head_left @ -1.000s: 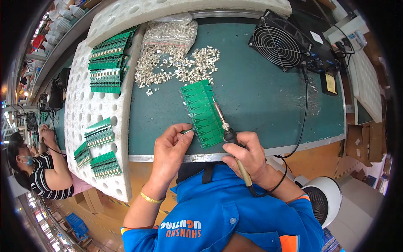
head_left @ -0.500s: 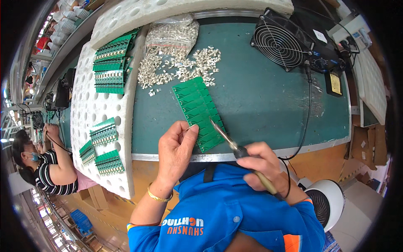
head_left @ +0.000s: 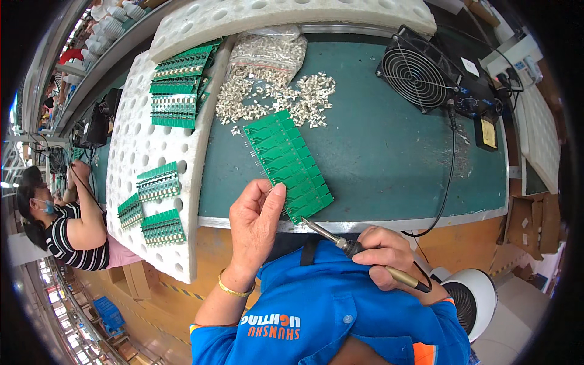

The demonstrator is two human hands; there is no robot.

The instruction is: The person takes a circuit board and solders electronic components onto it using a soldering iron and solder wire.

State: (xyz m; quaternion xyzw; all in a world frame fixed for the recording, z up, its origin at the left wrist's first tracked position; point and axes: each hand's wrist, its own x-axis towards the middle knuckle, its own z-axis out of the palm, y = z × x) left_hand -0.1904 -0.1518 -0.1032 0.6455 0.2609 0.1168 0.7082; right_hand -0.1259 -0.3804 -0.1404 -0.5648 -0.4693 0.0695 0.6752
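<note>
My left hand [head_left: 258,213] pinches the left edge of a green circuit board panel [head_left: 286,158], thumb on top, holding it tilted above the bench's front edge. White parts poke out along the panel's left side. In my right hand [head_left: 386,255] is a soldering iron [head_left: 350,246], gripped like a pen. Its metal tip meets the panel's near end, close to the lower left corner; whether it truly touches I cannot tell. Past the panel lies a pile of small white connectors [head_left: 310,100], spilling from a clear plastic bag [head_left: 267,55].
Green board panels [head_left: 173,112] sit in stacks on a white foam sheet [head_left: 140,143] at left. At the back right are a black fan [head_left: 420,73] and a soldering station with a yellow sponge holder [head_left: 486,134]. The iron's cord crosses the bench. Another person [head_left: 67,225] works at far left.
The soldering iron's tip has gone from the panel's middle right to its near lower-left end. My right hand has shifted slightly downward. The whole view has shifted a little.
</note>
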